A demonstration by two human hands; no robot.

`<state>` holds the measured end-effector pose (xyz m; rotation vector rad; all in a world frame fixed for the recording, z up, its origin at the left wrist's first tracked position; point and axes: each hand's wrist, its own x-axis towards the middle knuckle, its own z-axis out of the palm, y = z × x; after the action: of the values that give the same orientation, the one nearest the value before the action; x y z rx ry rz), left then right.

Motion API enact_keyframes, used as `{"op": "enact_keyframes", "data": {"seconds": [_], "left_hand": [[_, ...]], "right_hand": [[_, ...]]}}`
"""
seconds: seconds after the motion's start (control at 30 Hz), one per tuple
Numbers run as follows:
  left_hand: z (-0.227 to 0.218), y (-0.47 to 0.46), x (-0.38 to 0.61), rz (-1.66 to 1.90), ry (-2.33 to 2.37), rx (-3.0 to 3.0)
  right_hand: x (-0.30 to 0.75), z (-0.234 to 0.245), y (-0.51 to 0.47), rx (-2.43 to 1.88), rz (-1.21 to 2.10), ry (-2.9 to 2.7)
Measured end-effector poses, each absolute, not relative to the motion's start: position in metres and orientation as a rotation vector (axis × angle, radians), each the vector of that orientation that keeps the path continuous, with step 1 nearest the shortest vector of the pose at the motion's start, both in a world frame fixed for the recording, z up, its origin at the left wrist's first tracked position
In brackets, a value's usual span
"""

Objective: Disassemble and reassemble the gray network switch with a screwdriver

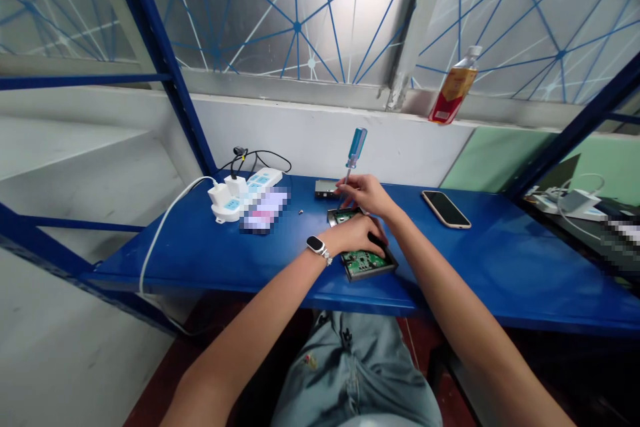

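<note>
A device with a green circuit board [364, 261] in a dark open casing lies near the front edge of the blue table. My left hand [354, 233] rests across it, fingers wrapped over the casing and its far edge. Just beyond, my right hand [367, 192] pinches the shaft of a screwdriver [357, 147] with a blue, clear handle that points up. The screwdriver's tip goes down to the far end of the board, partly hidden by my fingers. Behind my right hand sits a small dark and silver box [326, 189]. Tiny screws [301, 212] lie to the left.
A white power strip [247, 195] with plugs and cables stands at the left, beside a blurred flat item [265, 211]. To the right lies a phone [446, 209]. A bottle [454, 87] leans on the window ledge. Blue frame posts [170, 73] flank the blue table [475, 273].
</note>
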<state>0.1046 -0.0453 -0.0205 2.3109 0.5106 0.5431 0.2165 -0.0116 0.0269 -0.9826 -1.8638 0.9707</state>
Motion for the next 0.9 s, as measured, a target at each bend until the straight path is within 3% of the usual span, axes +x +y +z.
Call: {"op": "enact_keyframes", "data": {"seconds": [0.33,0.6,0.9], "left_hand": [[-0.021,-0.047,0.104,0.561,0.548,2.337],[-0.022,-0.044,0.104,0.543,0.492,2.315],[-0.003,-0.055,0.089,0.797,0.611,2.289]], "right_hand": [[0.206,0.026,-0.014,-1.108,0.558,-1.827],[0.212,0.028,-0.01,-0.96,0.95,-1.885],[0.213,0.031,-0.007,-1.082,0.699,-1.883]]}}
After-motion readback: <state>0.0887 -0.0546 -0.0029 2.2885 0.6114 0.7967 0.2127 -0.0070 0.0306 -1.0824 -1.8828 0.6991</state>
